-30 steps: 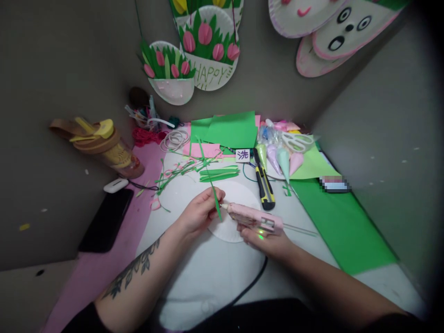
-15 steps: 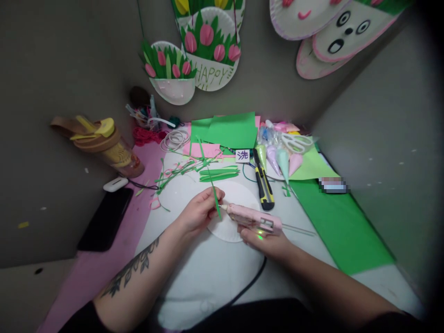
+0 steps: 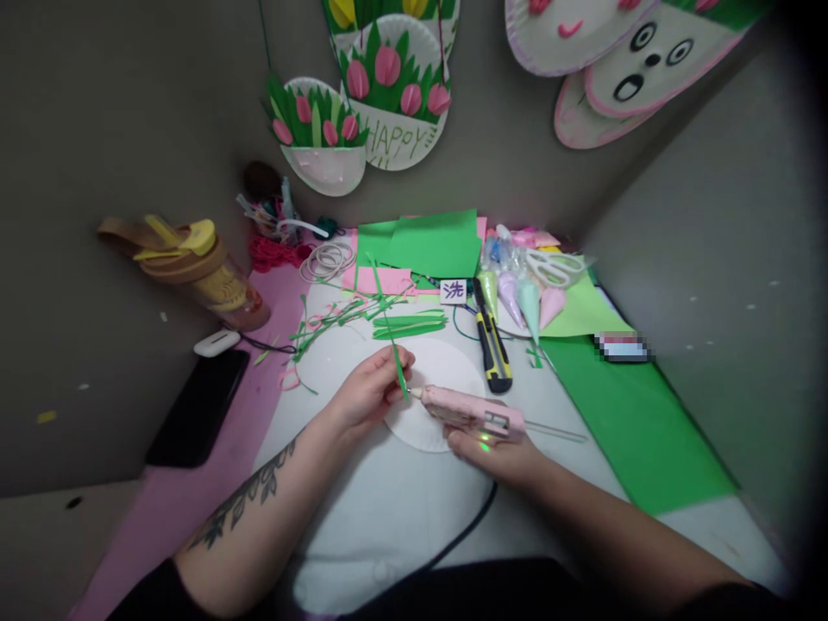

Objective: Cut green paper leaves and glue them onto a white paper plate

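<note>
Between the fingertips of my left hand (image 3: 372, 384) is a narrow green paper strip (image 3: 398, 371), held upright at a slant. My right hand (image 3: 495, 453) is wrapped round a pink glue gun (image 3: 472, 410), with a green light glowing near its grip and a glue stick jutting from its back. The gun's nozzle meets the lower end of the strip, or comes very close to it. Below both hands lies a white paper plate (image 3: 427, 435). Just beyond it sits a small pile of green paper leaves (image 3: 410, 323).
Green and pink paper scraps (image 3: 336, 315) lie at the left. A yellow-black utility knife (image 3: 492, 341), piping bags (image 3: 511, 297) and white scissors (image 3: 557, 267) are at the right. A phone (image 3: 197, 410) and a tumbler (image 3: 213, 280) stand left; the gun's black cord (image 3: 462, 535) runs toward me.
My left hand has shifted the strip slightly up and to the left, so the nozzle is now nearer its lower end. The glue gun has hardly moved.
</note>
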The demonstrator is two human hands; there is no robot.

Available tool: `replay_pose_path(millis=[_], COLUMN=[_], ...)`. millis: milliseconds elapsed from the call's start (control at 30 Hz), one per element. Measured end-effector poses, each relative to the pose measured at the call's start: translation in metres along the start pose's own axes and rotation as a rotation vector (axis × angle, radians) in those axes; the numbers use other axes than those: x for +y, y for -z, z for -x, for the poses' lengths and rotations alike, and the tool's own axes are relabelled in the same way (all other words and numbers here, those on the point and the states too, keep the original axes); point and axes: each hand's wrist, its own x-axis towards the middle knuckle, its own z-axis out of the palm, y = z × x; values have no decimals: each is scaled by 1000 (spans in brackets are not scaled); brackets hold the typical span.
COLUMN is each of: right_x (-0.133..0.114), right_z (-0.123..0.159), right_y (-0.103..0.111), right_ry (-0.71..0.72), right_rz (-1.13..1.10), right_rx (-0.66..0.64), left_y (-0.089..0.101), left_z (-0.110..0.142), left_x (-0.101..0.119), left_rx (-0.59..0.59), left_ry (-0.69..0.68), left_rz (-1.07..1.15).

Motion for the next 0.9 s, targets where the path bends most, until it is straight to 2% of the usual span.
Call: replay_pose_path(millis=[400, 700, 900], right_x=[0, -9, 3], right_z=[-3, -4, -3], right_y=[1, 1, 1], right_ry=[124, 67, 39], right_rz=[54, 70, 72], right_rx=[-51, -70, -124], left_y=[4, 5, 3], left_z=[-3, -3, -2], left_x=[1, 2, 1], left_rx=[-2, 19, 40], left_ry=[-9, -30, -56], left_rz=[19, -4, -20])
